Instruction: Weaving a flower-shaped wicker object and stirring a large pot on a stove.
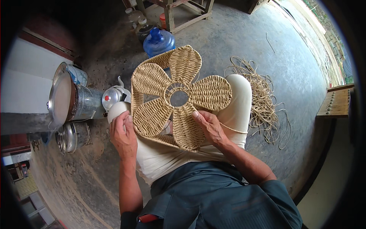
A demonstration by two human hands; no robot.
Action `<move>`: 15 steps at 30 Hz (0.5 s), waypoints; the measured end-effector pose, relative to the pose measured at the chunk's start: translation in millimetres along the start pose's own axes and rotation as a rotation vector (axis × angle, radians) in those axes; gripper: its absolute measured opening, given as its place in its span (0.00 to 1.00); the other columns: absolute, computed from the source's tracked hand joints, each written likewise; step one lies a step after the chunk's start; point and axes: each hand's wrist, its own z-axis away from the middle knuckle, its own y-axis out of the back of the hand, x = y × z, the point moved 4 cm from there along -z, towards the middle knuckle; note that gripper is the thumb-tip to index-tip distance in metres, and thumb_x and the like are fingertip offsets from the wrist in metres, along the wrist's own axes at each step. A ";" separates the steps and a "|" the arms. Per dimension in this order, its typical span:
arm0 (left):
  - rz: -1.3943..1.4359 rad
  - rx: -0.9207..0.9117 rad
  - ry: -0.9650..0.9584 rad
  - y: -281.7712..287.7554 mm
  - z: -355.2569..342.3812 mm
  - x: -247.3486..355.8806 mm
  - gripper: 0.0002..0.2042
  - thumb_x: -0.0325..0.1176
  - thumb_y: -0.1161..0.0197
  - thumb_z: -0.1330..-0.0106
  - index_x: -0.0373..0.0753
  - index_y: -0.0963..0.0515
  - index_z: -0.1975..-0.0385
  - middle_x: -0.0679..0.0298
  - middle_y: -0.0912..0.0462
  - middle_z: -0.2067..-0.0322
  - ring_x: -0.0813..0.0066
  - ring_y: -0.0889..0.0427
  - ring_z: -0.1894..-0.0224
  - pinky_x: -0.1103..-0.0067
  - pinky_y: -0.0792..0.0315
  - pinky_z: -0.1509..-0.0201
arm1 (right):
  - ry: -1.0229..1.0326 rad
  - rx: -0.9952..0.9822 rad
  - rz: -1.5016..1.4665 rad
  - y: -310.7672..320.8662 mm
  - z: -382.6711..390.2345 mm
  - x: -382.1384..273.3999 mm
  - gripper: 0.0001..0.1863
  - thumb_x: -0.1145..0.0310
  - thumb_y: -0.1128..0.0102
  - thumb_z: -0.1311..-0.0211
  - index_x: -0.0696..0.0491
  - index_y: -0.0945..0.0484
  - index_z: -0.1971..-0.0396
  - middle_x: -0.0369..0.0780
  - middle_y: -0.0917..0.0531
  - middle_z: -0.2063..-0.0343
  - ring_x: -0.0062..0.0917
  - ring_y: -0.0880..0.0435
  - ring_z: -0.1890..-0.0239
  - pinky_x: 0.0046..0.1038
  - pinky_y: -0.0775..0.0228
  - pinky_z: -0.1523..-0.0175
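A flower-shaped piece woven from tan cord [211, 91] rests across my lap, with several rounded petals around an open ring in its middle. A woven side band [136, 89] curves along its left and upper edges, like a basket wall. My right hand [209, 128] grips the lower petal near the ring, thumb on top. From beside that hand a single cord [232, 129] runs right across my knee. My left hand [124, 133] is beside the band's lower left edge, fingers curled together; whatever they may pinch is hidden.
Loose tan cord [263, 103] lies heaped on the concrete floor to the right. A blue water jug [159, 42] stands beyond the weaving. On the left are a kettle [112, 97] and a metal drum stove [89, 101]. A wooden frame [188, 17] stands at the back.
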 end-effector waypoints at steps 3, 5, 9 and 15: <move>-0.073 -0.064 0.009 -13.3 -2.8 -4.2 0.12 0.30 0.38 0.24 0.36 0.17 0.45 0.57 0.15 0.57 0.55 0.16 0.55 0.63 0.22 0.49 | 0.006 -0.017 0.081 0.3 3.1 0.6 0.29 0.45 0.46 0.17 0.62 0.17 0.50 0.32 0.17 0.64 0.14 0.23 0.61 0.23 0.28 0.54; -0.034 -0.088 0.087 -15.6 -9.5 -8.5 0.14 0.29 0.38 0.25 0.37 0.19 0.42 0.56 0.15 0.56 0.56 0.15 0.57 0.63 0.22 0.50 | -0.059 -0.024 0.220 3.6 4.0 -0.2 0.29 0.45 0.47 0.16 0.62 0.17 0.49 0.31 0.18 0.65 0.15 0.24 0.61 0.24 0.29 0.56; -0.001 -0.105 0.241 -17.4 -27.6 -16.5 0.15 0.33 0.41 0.20 0.35 0.19 0.41 0.55 0.14 0.55 0.60 0.15 0.60 0.68 0.22 0.52 | -0.096 -0.077 0.099 -1.7 9.0 -0.6 0.30 0.47 0.47 0.16 0.63 0.18 0.43 0.33 0.16 0.62 0.17 0.22 0.58 0.25 0.27 0.51; -0.111 -0.176 0.105 -30.4 -36.5 -9.1 0.13 0.37 0.40 0.20 0.35 0.18 0.47 0.55 0.12 0.57 0.58 0.14 0.57 0.68 0.23 0.49 | -0.053 -0.048 0.125 3.5 7.7 0.3 0.27 0.51 0.47 0.15 0.64 0.18 0.44 0.33 0.17 0.63 0.16 0.23 0.58 0.25 0.28 0.51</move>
